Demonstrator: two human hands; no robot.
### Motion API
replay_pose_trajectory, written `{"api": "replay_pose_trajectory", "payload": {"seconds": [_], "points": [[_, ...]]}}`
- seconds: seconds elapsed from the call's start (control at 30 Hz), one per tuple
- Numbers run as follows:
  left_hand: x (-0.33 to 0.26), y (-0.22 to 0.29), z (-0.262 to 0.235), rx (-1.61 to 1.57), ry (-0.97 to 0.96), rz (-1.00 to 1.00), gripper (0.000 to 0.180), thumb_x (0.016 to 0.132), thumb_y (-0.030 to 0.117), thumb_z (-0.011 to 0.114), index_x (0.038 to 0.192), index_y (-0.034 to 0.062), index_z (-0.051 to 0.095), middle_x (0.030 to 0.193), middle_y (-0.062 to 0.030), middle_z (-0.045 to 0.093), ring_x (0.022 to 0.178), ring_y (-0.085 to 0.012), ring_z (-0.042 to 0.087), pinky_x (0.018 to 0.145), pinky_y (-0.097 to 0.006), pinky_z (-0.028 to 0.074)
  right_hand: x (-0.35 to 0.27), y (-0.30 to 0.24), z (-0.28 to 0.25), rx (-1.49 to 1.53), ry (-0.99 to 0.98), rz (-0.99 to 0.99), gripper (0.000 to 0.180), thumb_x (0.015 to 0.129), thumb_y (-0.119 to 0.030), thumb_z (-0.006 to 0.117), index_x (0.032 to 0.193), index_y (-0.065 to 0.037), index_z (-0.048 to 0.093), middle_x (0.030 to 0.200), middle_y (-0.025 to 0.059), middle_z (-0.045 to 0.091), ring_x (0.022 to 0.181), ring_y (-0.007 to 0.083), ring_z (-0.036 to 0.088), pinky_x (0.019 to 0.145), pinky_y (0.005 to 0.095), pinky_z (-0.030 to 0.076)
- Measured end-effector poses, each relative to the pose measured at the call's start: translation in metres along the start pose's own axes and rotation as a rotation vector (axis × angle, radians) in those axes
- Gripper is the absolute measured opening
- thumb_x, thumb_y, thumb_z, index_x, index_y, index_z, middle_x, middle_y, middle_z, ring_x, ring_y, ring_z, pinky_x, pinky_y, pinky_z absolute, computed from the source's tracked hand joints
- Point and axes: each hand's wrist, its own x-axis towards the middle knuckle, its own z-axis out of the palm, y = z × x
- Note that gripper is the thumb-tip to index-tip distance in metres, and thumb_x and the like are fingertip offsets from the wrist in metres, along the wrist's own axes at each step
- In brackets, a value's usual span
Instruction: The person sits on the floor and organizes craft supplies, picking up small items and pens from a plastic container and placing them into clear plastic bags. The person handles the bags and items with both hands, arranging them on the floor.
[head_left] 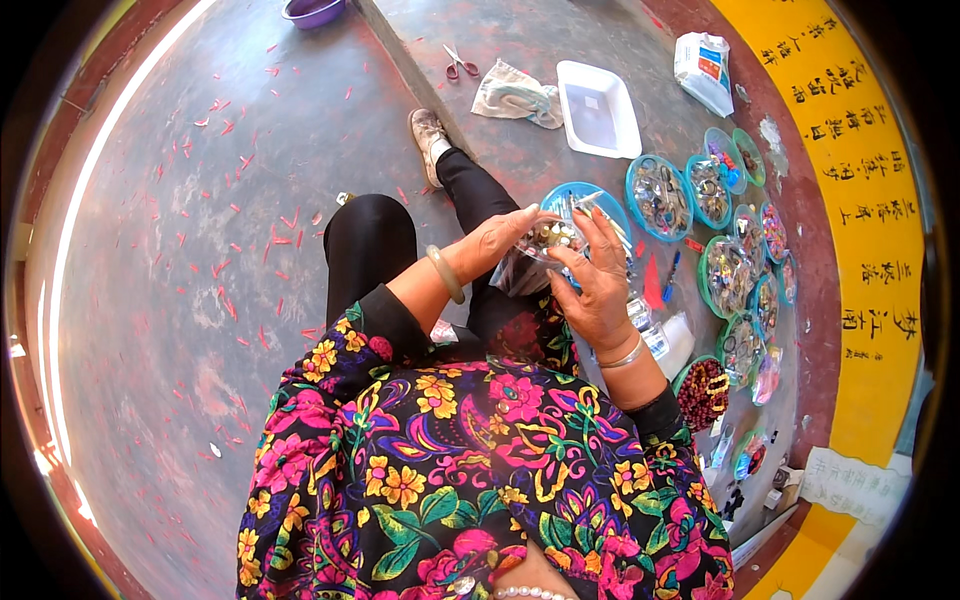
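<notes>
A clear plastic bag (518, 274) of small brown, gold and whitish pieces (553, 236) is held up over my lap. My left hand (497, 240), with a pale bangle at the wrist, grips its left side. On the right side, my right hand (597, 280) has its fingers bent over the bag's mouth, one fingertip at the pieces. A silver bangle circles that wrist. Behind the hands, partly covered by them, a blue round tray (577, 190) holds thin light-coloured items.
Several round baskets, such as a blue one (630, 195) and a green one (705, 290), hold small items at right. A white tray (573, 120), a cloth bag (508, 88), scissors (461, 66) and a white package (704, 75) lie farther off. Red scraps litter the floor (150, 260). A purple basin (312, 14) stands far left.
</notes>
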Motion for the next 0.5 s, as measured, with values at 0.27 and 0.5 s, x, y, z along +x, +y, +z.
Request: {"api": "replay_pose_trajectory", "payload": {"seconds": [0.27,0.5], "points": [[-0.002,0.007,0.001,0.167,-0.029,0.096,0.050,0.098,0.033,0.037,0.131,-0.0036,0.042,0.121,-0.0109,0.055,0.114,-0.0177,0.049,0.100,-0.031,0.035,-0.003,-0.001,0.013,-0.097,0.088,-0.060,0.021,0.069,-0.008,0.069,0.089,-0.009,0.066,0.122,0.0122,0.055,0.123,0.0334,0.043,0.095,0.0444,0.035],[-0.010,0.026,0.012,0.013,-0.131,-0.066,0.069,0.075,0.009,0.074,0.134,-0.0010,0.038,0.116,-0.0066,0.055,0.107,-0.0118,0.050,0.088,-0.026,0.045,-0.009,-0.004,0.005,-0.071,0.161,-0.090,0.015,0.069,-0.008,0.066,0.085,-0.007,0.067,0.117,0.0101,0.059,0.118,0.0307,0.048,0.093,0.0430,0.036]]}}
